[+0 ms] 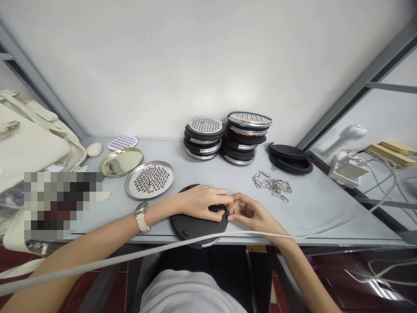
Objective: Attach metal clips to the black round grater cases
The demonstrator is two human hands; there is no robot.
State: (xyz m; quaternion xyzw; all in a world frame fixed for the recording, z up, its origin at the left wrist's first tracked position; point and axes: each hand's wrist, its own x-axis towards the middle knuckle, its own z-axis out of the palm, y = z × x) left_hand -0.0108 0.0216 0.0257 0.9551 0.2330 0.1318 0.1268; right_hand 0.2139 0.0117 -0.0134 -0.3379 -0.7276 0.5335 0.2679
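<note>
Work, in the head view, appears partway: 2 stacks stand far-centre, seemingly finished; loose clips remain at right. Black disc, at the near edge of the table, is round and matte, with a silvery rim. Left hand grips its right side; right hand pinches a small metal piece there.

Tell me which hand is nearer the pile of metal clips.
Right. The right hand is left of the clip pile, toward the person; the left hand is farther left, on the black disc.
</note>
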